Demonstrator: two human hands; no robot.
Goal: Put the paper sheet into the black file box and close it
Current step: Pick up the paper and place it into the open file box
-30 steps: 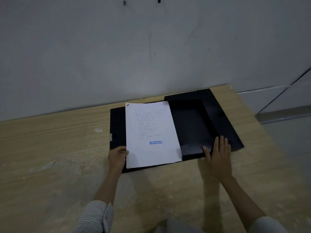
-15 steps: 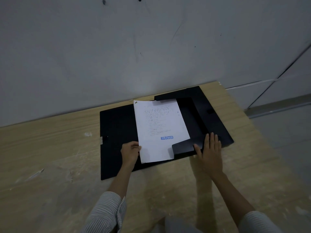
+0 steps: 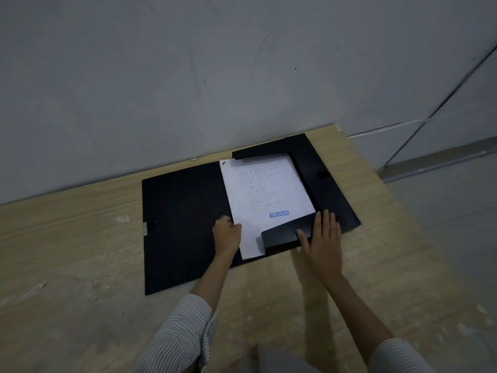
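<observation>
The black file box (image 3: 185,224) lies spread open on the wooden table, its lid flat to the left. A white paper sheet (image 3: 265,200) with a blue "REJECTED" stamp lies in the box's right half, its top edge tucked under the far flap (image 3: 258,154). My left hand (image 3: 227,234) pinches the sheet's lower left edge. My right hand (image 3: 321,243) rests flat with fingers spread on the near black flap (image 3: 285,231), which overlaps the sheet's bottom right corner. The side flap (image 3: 322,184) with a small clasp lies open at the right.
A grey wall rises right behind the table (image 3: 67,238). The table's right edge falls off to a grey floor (image 3: 443,211). White scuffs and a small paper scrap mark the tabletop at the left. Striped sleeves cover both forearms near the bottom.
The sheet has slid right, off the lid and into the box's tray, under the far and near flaps. My left hand moved right with it; my right hand stayed on the near flap.
</observation>
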